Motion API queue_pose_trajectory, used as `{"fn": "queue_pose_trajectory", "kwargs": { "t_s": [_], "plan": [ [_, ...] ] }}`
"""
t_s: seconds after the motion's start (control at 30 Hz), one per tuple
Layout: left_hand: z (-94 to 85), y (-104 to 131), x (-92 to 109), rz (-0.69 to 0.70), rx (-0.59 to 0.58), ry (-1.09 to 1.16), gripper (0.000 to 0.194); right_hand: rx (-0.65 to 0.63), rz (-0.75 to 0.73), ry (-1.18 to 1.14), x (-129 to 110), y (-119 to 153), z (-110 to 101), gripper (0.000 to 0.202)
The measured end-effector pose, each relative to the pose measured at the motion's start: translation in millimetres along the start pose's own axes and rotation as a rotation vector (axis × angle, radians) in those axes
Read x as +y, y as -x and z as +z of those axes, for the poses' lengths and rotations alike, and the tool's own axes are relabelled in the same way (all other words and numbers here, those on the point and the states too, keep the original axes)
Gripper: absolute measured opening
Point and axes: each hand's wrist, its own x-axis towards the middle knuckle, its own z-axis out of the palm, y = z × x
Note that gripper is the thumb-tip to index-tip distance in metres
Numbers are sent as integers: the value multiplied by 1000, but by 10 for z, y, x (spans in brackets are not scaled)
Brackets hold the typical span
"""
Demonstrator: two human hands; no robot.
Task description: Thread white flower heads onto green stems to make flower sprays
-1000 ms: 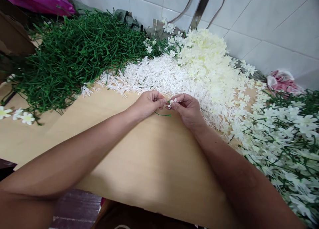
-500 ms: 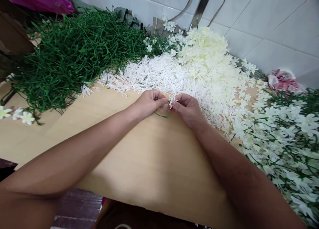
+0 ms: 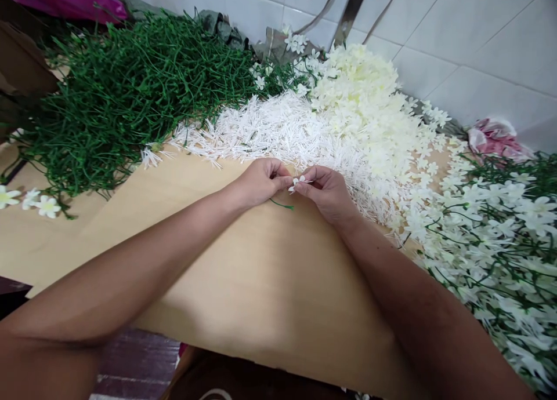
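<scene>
Hands meet at the middle of the tan surface [image 3: 243, 284], fingertips pinched together. The left hand [image 3: 260, 182] is closed narrowly on a thin green stem [image 3: 282, 204], whose loose end curls out at about 5 o'clock from the knuckles. The right hand [image 3: 327, 192] is closed on a small white flower [image 3: 298, 182], held just at the stem's tip, the two pieces touching or nearly so; whether the flower is already seated I cannot tell.

By the look of it, the step in hand is fitting flower to stem. The next move seems to call for a fine push along the stem's line, with the left pinch steady so the wire does not bend.

At 12 o'clock from the hands lies a heap of white stamen pieces [image 3: 278, 127]; at 1 o'clock, cream petals [image 3: 361, 93]; at 10 o'clock, a pile of bare green stems [image 3: 130, 93]; at 3 o'clock, finished sprays [image 3: 500, 232].
</scene>
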Motion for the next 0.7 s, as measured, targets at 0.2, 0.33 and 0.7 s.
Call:
{"fn": "queue_pose_trajectory", "kwargs": {
  "t_s": [0.2,0.33,0.7],
  "plan": [
    [-4,-2,11,1,2,25,15,24,18,-32,16,-12,15,34],
    [-15,-15,6,-16,-4,20,16,19,59,-70,0,-19,27,35],
    [-9,-31,75,-68,15,47,16,-36,209,-187,-26,-111,-19,36]
  ]
}}
